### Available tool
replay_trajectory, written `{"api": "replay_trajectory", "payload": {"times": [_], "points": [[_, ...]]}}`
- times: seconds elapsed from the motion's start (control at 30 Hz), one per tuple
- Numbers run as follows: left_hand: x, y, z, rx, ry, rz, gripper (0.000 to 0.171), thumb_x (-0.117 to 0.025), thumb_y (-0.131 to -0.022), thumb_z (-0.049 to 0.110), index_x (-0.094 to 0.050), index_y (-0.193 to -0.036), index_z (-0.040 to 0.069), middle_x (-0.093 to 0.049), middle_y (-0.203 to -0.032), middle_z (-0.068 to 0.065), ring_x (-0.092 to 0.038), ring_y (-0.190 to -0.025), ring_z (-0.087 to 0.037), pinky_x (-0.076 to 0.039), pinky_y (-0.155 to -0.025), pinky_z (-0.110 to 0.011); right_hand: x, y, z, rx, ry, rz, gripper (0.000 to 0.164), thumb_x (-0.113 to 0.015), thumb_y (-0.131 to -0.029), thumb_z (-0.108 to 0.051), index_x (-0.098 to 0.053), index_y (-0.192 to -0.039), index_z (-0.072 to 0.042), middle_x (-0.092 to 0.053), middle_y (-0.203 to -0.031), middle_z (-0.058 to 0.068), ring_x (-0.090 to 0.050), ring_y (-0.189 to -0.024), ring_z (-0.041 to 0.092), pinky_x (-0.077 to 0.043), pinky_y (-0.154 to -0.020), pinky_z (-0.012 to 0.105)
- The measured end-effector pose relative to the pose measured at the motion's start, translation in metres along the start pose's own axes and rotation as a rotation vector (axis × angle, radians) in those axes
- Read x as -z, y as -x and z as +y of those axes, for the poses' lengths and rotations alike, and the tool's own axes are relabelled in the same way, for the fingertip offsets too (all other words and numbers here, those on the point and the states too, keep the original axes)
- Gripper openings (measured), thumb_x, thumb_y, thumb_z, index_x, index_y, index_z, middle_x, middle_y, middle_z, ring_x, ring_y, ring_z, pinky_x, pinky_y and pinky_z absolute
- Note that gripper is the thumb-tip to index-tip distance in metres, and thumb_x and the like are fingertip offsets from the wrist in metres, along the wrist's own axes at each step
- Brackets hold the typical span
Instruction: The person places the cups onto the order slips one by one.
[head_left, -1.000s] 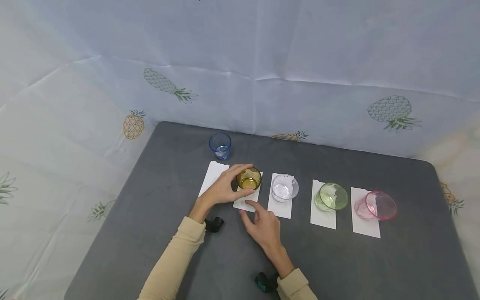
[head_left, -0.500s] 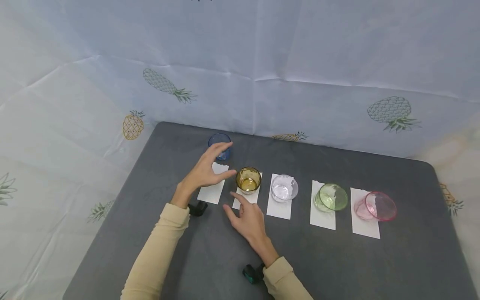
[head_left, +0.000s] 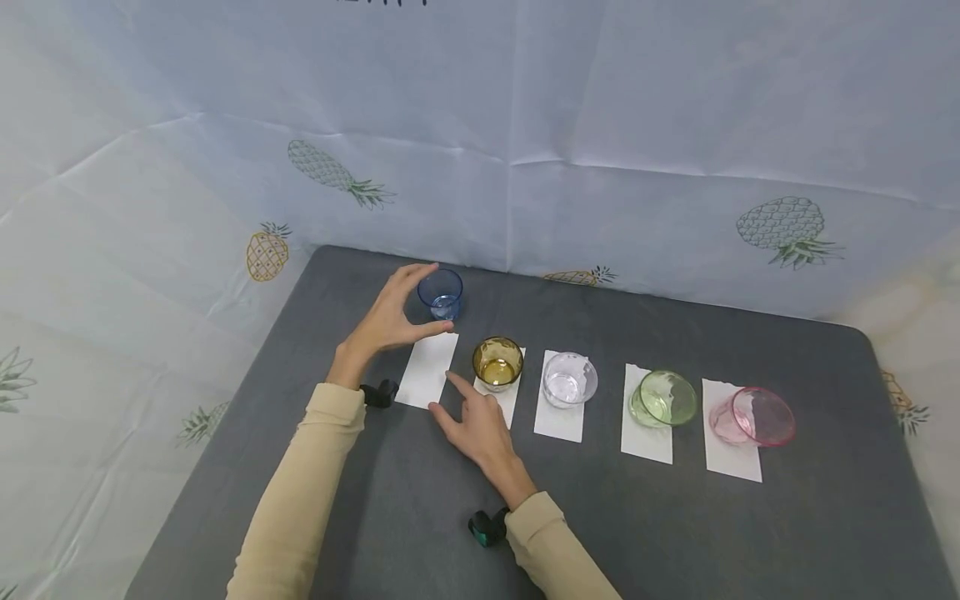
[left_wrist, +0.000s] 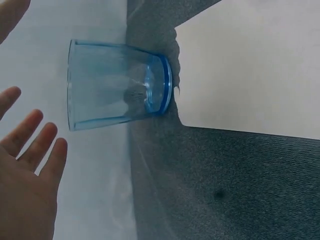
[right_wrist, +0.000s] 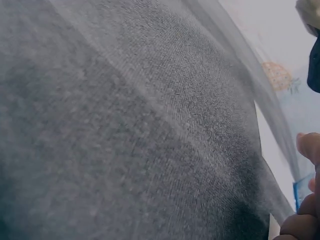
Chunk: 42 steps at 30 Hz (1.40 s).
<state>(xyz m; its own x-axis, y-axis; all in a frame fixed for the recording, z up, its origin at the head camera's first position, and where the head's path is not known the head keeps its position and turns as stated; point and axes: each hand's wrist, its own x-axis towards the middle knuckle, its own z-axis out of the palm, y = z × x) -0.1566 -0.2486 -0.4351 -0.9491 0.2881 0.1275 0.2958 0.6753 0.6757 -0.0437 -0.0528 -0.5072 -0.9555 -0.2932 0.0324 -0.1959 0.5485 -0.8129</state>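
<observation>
At the far left of the table stands a blue glass (head_left: 444, 307), upright just behind a bare white paper (head_left: 426, 379). My left hand (head_left: 382, 321) is spread beside it, thumb and fingers apart on either side of its rim. In the left wrist view a gap shows between the fingers of that hand (left_wrist: 27, 175) and the blue glass (left_wrist: 107, 85). My right hand (head_left: 480, 429) hovers in front of the bare paper and an amber glass (head_left: 497, 367), index finger and thumb extended, holding nothing. Only part of this hand (right_wrist: 305, 220) appears in the right wrist view.
To the right, a clear glass (head_left: 568, 382), a green glass (head_left: 663, 400) and a pink glass (head_left: 753, 417) each stand on a white paper in a row. The grey table (head_left: 675, 533) ends at a pineapple-print curtain (head_left: 600, 100) behind.
My left hand has let go of the amber glass, leaving it on its paper, and moved left and back to the blue glass. The right hand has shifted left.
</observation>
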Motion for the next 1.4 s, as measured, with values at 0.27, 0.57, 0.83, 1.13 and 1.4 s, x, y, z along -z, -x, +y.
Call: {"api": "replay_trajectory", "payload": {"times": [0.27, 0.57, 0.83, 1.13, 1.4], "points": [[0.002, -0.011, -0.005, 0.033, -0.033, -0.034, 0.093, -0.086, -0.08, 0.032, -0.04, -0.158, 0.011, -0.034, -0.161, -0.019, -0.031, -0.151, -0.041, -0.03, -0.119, -0.068, -0.005, -0.004, 0.001, -0.019, 0.03, -0.048, 0.052, -0.076, -0.093, -0.032, -0.063, -0.14, -0.014, -0.031, -0.047, -0.012, -0.021, -0.04, -0.003, -0.019, -0.039, 0.015], [-0.002, -0.019, -0.009, 0.122, -0.058, -0.076, 0.095, -0.085, -0.083, 0.038, -0.036, -0.16, 0.011, -0.035, -0.159, -0.019, -0.034, -0.149, -0.04, -0.034, -0.118, -0.065, -0.007, -0.007, 0.002, -0.071, 0.069, -0.053, 0.053, -0.076, -0.092, -0.034, -0.064, -0.139, -0.015, -0.033, -0.048, -0.011, -0.026, -0.042, 0.0, -0.021, -0.041, 0.018], [-0.007, -0.02, -0.013, 0.158, -0.068, -0.076, 0.094, -0.083, -0.085, 0.039, -0.036, -0.159, 0.008, -0.041, -0.153, -0.021, -0.052, -0.129, -0.041, -0.046, -0.109, -0.058, -0.012, -0.008, 0.003, -0.078, 0.104, -0.014, 0.051, -0.078, -0.09, -0.032, -0.067, -0.137, -0.014, -0.035, -0.049, -0.01, -0.029, -0.043, 0.002, -0.025, -0.042, 0.019], [-0.005, -0.021, -0.011, 0.161, -0.096, -0.091, 0.088, -0.08, -0.089, 0.037, -0.036, -0.158, 0.004, -0.044, -0.15, -0.023, -0.056, -0.116, -0.04, -0.052, -0.098, -0.053, -0.014, -0.01, 0.002, -0.109, 0.12, -0.01, 0.051, -0.078, -0.09, -0.033, -0.067, -0.137, -0.016, -0.032, -0.049, -0.009, -0.025, -0.044, 0.004, -0.023, -0.042, 0.021], [-0.003, -0.018, -0.007, 0.145, -0.106, -0.049, 0.086, -0.081, -0.089, 0.035, -0.039, -0.156, 0.002, -0.046, -0.15, -0.023, -0.058, -0.111, -0.039, -0.053, -0.094, -0.052, -0.013, -0.01, 0.002, -0.103, 0.125, 0.003, 0.05, -0.078, -0.089, -0.033, -0.068, -0.135, -0.016, -0.04, -0.048, -0.006, -0.026, -0.045, 0.004, -0.024, -0.042, 0.022]]}}
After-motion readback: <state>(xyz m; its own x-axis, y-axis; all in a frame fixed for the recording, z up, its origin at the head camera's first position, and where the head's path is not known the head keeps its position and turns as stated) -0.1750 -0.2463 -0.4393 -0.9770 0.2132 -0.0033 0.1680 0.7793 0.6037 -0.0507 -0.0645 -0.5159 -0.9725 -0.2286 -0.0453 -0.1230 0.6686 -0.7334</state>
